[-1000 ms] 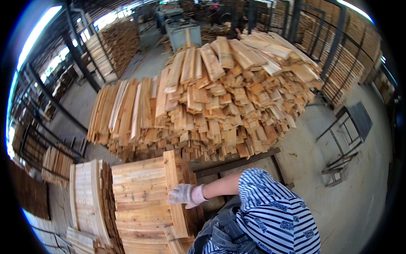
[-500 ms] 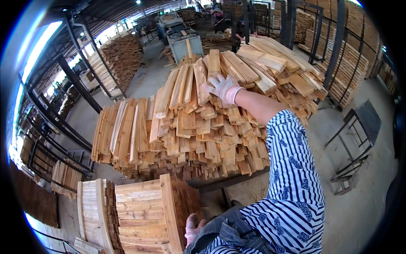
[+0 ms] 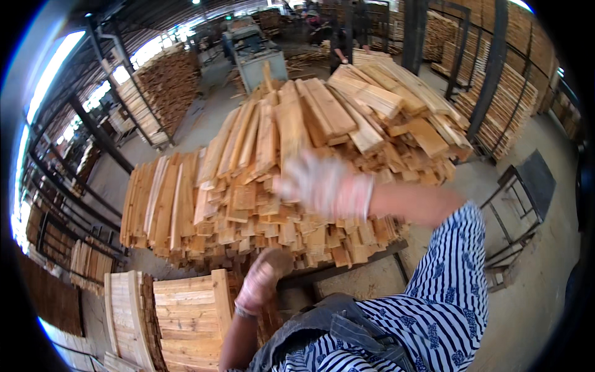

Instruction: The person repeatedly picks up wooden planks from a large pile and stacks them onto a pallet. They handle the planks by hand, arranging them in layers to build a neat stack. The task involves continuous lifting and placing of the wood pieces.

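Note:
Across the middle lies a big heap of wooden boards [image 3: 248, 204], their cut ends turned toward me. My right hand [image 3: 325, 186], in a pale glove with a pink cuff and smeared by motion, is closed around the near end of a wooden board [image 3: 290, 121] on top of the heap. Lower and to the left, my left hand [image 3: 260, 285] is raised beside the heap's near edge. Its glove is pinkish with browned fingers, which look stretched out, and I see nothing held in it.
Close on my left stand neat stacks of planks [image 3: 189, 316] with upright battens. A dark-topped metal stand [image 3: 536, 186] is at right. Beyond the heap are a grey-green machine [image 3: 260, 68], a person [image 3: 339, 53] and black steel posts [image 3: 486, 87]. A dark rail [image 3: 347, 266] runs below the heap.
My right hand has drawn back from the heap's top toward me, with the board's end coming along. My left hand has risen from beside my apron toward the heap. The view has shifted slightly right.

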Demonstrator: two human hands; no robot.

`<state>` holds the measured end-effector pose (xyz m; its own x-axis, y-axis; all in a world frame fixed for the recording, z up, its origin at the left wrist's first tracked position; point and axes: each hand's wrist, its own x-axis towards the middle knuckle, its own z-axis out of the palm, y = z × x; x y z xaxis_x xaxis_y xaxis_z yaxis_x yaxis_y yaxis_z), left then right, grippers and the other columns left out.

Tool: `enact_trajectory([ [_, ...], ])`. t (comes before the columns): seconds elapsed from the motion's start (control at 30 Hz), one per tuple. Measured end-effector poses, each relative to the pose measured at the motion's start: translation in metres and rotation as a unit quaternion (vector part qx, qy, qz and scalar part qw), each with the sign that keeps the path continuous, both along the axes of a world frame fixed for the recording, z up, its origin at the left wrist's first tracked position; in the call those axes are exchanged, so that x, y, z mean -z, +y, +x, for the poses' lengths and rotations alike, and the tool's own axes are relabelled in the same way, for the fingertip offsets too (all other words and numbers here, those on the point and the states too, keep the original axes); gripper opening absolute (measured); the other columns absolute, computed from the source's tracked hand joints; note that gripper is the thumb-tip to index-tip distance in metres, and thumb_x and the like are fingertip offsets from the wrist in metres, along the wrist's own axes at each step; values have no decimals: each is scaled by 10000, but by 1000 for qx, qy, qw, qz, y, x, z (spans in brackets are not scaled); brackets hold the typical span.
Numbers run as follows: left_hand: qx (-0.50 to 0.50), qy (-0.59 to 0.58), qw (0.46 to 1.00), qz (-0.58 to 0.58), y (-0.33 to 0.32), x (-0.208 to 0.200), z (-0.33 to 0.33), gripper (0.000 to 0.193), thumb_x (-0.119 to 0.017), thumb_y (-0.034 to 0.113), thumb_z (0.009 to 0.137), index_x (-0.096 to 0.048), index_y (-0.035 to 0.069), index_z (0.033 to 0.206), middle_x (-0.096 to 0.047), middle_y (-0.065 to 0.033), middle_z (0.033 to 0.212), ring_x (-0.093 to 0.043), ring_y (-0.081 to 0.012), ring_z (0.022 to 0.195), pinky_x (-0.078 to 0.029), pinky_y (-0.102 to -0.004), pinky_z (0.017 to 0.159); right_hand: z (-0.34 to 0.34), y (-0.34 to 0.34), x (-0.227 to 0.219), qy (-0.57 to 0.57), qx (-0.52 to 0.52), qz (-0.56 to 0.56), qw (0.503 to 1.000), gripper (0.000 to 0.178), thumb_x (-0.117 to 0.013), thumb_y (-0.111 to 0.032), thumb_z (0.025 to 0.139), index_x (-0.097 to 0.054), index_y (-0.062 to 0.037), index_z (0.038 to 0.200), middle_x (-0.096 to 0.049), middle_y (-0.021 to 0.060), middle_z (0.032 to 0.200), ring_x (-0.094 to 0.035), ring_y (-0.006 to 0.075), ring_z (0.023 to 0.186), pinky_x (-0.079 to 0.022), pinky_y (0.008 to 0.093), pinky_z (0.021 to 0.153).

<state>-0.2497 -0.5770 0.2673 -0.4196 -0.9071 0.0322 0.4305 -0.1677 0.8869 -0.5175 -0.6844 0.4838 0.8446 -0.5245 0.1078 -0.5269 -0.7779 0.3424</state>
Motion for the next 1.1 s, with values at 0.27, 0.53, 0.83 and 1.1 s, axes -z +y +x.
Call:
enact_trajectory([
  [0.27, 55, 278, 938, 198, -130, -29, -137, 761, -707, 616, 854, -556, 52, 1343, -687, -136, 1120, -675, -318, 990, -589, -494, 850, -57, 154, 165, -352, -48, -10, 935, 508, -648, -230, 869, -537, -257, 1363, -516, 137, 1367, -519, 452, 1270, -604, 438, 754],
  [0.53, -16, 90, 993, 79, -82, -55, -111, 591, -831, 198, 800, -563, 26, 1297, -682, -94, 1069, -694, -257, 929, -617, -431, 855, -131, 54, 61, -347, -84, -104, 928, 569, -665, -414, 894, -511, -99, 1342, -601, 166, 1213, -625, 379, 1023, -541, 473, 833],
  [0.83, -168, 2, 986, 17, -10, -74, -76, 830, -903, 234, 655, -500, 11, 1345, -631, -139, 1130, -667, -303, 974, -611, -440, 833, -177, -178, -41, 27, 465, 76, 882, 605, -773, -370, 753, -665, -143, 1303, -728, 153, 1178, -704, 320, 1082, -577, 459, 878],
  [1.1, -217, 42, 975, 4, 5, -73, -57, 821, -908, 264, 669, -504, 44, 1348, -631, -117, 1120, -658, -302, 1010, -584, -451, 875, -165, -156, -30, -123, 483, 66, 864, 568, -758, -268, 766, -669, -88, 1297, -743, 124, 1127, -733, 243, 933, -581, 398, 773],
])
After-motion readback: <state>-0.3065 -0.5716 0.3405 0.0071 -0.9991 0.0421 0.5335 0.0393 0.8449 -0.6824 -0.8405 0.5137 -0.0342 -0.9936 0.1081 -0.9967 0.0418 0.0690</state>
